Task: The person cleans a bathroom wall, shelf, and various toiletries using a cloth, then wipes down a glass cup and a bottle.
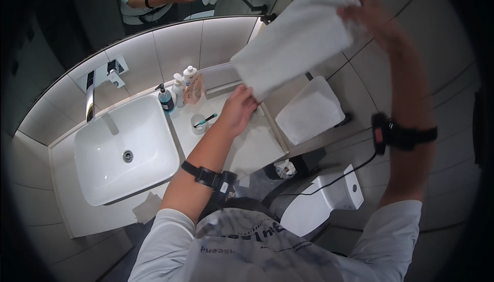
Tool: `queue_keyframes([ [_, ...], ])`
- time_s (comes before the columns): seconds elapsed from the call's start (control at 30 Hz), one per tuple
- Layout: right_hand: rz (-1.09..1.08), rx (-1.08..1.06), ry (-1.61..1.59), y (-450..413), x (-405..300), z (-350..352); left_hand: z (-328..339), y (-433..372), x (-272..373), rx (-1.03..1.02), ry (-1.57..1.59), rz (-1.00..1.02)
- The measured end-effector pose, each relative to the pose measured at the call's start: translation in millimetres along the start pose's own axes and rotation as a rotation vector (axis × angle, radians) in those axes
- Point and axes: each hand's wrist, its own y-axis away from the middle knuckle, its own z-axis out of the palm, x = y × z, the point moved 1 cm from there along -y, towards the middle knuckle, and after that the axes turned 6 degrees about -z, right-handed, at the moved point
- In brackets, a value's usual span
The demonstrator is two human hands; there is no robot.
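Note:
A white towel (pixel 297 37) is spread at a slant in the air before the tiled wall, held at both ends. My left hand (pixel 242 108) pinches its lower corner above the countertop. At the upper far end, my right hand (pixel 370 21) grips the edge, slightly blurred; the towel hides part of its fingers. Below the raised towel, a second white towel (pixel 310 112) hangs on a dark wall bar that is mostly covered. Each of my forearms wears a black strapped device.
A white basin (pixel 127 154) with a wall faucet (pixel 90 95) is at left. On the countertop (pixel 254 151) stand a blue pump bottle (pixel 166 99), white bottles (pixel 178 91), and a cup (pixel 198 124) with a toothbrush. A toilet (pixel 308 208) and waste bin (pixel 285 169) are below right. A mirror (pixel 69 16) spans the top.

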Motion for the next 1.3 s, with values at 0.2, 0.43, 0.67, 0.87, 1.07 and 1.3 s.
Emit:
queue_keyframes([
  [0.2, 0.195, -0.416, 0.143, -82.9, -17.9, -78.9, -2.0, 10.3, 6.1, -0.054, -0.39, -0.165],
  [0.43, 0.125, -0.123, 0.878, -225.0, 109.6, -49.4, -81.3, 80.6, 41.7, 0.208, -0.185, -0.063],
  [0.67, -0.25, 0.108, 0.842, -210.3, 128.6, 83.2, -112.8, 121.0, 49.5, 0.333, -0.123, -0.023],
  [0.87, -0.271, 0.11, 0.795, -148.7, 100.4, 207.8, -122.7, 127.2, 51.3, 0.349, -0.101, 0.033],
  [1.07, -0.388, -0.047, 1.029, -83.7, 122.8, 314.4, -126.3, 126.9, 35.6, 0.327, -0.027, 0.012],
  [1.3, -0.361, -0.112, 1.173, -53.6, 205.6, 326.0, -131.3, 138.5, 24.2, 0.358, -0.015, 0.017],
])
